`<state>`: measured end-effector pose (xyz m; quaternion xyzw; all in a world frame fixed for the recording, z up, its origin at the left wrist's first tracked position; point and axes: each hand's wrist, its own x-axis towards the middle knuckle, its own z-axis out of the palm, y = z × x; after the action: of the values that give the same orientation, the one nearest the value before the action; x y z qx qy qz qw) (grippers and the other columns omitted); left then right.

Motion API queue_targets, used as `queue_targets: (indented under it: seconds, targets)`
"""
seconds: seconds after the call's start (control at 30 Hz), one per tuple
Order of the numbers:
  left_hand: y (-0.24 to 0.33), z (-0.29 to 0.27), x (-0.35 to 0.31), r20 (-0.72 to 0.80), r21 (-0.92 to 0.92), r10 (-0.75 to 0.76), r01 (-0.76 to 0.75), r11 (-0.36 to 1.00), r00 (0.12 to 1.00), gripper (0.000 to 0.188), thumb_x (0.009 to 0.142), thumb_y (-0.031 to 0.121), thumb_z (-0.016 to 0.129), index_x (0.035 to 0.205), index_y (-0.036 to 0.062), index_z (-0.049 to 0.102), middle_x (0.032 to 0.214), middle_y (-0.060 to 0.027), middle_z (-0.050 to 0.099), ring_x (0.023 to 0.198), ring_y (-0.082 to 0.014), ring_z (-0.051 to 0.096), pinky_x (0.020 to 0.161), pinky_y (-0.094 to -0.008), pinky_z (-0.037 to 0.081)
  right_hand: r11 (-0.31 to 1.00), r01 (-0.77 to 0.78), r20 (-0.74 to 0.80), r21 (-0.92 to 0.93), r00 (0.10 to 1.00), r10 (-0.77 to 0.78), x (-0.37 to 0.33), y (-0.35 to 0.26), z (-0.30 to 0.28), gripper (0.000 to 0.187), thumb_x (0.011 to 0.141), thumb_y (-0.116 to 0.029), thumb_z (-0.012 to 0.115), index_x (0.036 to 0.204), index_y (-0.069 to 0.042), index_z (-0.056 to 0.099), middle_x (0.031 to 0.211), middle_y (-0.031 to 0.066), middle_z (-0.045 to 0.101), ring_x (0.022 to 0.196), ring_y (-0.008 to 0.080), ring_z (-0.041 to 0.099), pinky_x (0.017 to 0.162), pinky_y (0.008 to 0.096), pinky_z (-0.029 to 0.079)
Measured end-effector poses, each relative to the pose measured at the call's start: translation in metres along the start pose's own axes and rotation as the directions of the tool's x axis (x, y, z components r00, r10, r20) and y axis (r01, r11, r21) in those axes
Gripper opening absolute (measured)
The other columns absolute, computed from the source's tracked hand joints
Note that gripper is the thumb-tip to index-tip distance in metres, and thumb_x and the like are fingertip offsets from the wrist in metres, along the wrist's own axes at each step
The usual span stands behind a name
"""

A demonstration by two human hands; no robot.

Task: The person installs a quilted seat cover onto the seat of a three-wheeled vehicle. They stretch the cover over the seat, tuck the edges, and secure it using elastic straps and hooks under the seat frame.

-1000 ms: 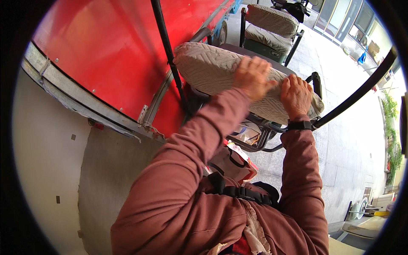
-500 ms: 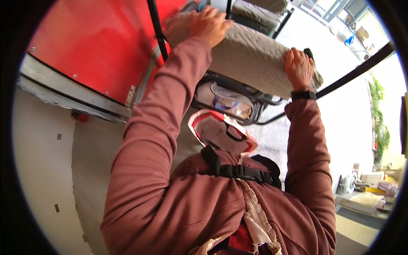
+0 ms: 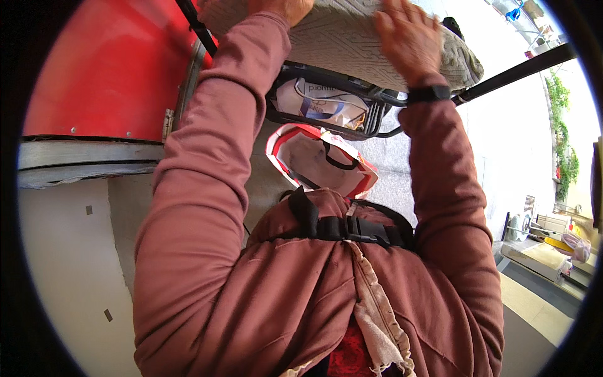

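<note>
A long seat cushion in a grey-beige textured cover [image 3: 342, 44] lies across the top of the view. My right hand [image 3: 411, 41] rests on its right part with fingers stretched out, holding nothing. At the cushion's left part is my left hand [image 3: 282, 9], cut by the upper edge so that its fingers are hidden. Under the cushion sits a black crate [image 3: 326, 129] with a pale printed bag [image 3: 320, 100] inside. Between the crate and my body stands a red and white shopping bag [image 3: 308, 160] with dark handles, its top gaping.
A black bar [image 3: 521, 75] runs out to the right of the cushion, and another black bar [image 3: 196, 28] stands at its left. Left of me is a large red panel [image 3: 107, 75] above a metal rail [image 3: 81, 154]. Plants [image 3: 565, 125] and assorted goods [image 3: 553, 245] line the right.
The cushion, crate and shopping bag have shifted up and slightly left in view. My right hand has slid from the cushion's near right edge onto its top; my left hand is now partly out of view.
</note>
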<state>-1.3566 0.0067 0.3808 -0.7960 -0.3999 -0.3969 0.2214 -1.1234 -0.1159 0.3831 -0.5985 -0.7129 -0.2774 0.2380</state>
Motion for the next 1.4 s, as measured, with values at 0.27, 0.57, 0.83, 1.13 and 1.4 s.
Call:
queue_targets:
  seconds: [0.27, 0.57, 0.83, 1.13, 1.4]
  targets:
    - [-0.002, 0.001, 0.003, -0.036, 0.012, 0.030, -0.030, 0.999, 0.999, 0.023, 0.095, 0.032, 0.052, 0.084, 0.0150, 0.064, 0.089, -0.0036, 0.070, 0.095, -0.0265, 0.062, 0.087, -0.0516, 0.038, 0.760, -0.603, 0.395, -0.243, 0.654, 0.645, -0.191, 0.194, 0.000, 0.035, 0.094, -0.030, 0.048, 0.096, -0.003, 0.070, 0.101, 0.0248, 0.068, 0.096, 0.0411, 0.067, 0.083, 0.0501, 0.051]
    - [-0.009, 0.004, -0.002, 0.054, -0.019, -0.036, 0.037, 0.999, 0.998, 0.025, 0.097, 0.035, 0.049, 0.096, 0.0156, 0.065, 0.103, -0.0055, 0.069, 0.109, -0.0284, 0.059, 0.105, -0.0629, 0.030, 0.991, -0.008, 0.065, 0.134, 0.998, -0.001, 0.006, 0.058, -0.015, 0.022, 0.094, -0.027, 0.055, 0.098, -0.008, 0.065, 0.093, 0.0119, 0.066, 0.088, 0.0323, 0.064, 0.078, 0.0440, 0.050]
    - [0.082, -0.006, 0.042, -0.084, -0.491, 0.076, -0.108, 0.865, 0.994, 0.024, 0.093, 0.019, 0.056, 0.104, 0.0013, 0.068, 0.102, -0.0180, 0.069, 0.098, -0.0354, 0.064, 0.088, -0.0457, 0.049, 0.986, -0.143, 0.011, 0.081, 0.990, 0.143, 0.013, 0.020, -0.007, 0.030, 0.095, -0.032, 0.053, 0.086, -0.007, 0.067, 0.081, 0.0167, 0.067, 0.081, 0.0369, 0.064, 0.079, 0.0491, 0.048]
    - [0.022, 0.009, -0.002, 0.057, -0.026, 0.314, -0.313, 0.949, 0.948, 0.035, 0.097, 0.038, 0.054, 0.110, 0.0098, 0.070, 0.111, -0.0090, 0.069, 0.106, -0.0288, 0.063, 0.097, -0.0445, 0.045, 0.988, -0.120, 0.004, 0.097, 0.993, 0.121, 0.013, 0.020, -0.010, 0.027, 0.094, -0.028, 0.051, 0.085, -0.006, 0.064, 0.084, 0.0166, 0.066, 0.081, 0.0367, 0.063, 0.078, 0.0482, 0.047]
    - [-0.090, -0.047, 0.023, 0.067, 0.168, -0.059, 0.047, 0.985, 0.996, 0.036, 0.097, 0.034, 0.049, 0.086, 0.0069, 0.069, 0.090, -0.0165, 0.069, 0.086, -0.0385, 0.066, 0.079, -0.0472, 0.052, 0.989, -0.138, -0.037, 0.058, 0.989, 0.140, 0.015, 0.016, -0.005, 0.028, 0.093, -0.029, 0.050, 0.086, -0.006, 0.065, 0.085, 0.0164, 0.067, 0.082, 0.0368, 0.063, 0.079, 0.0477, 0.047]
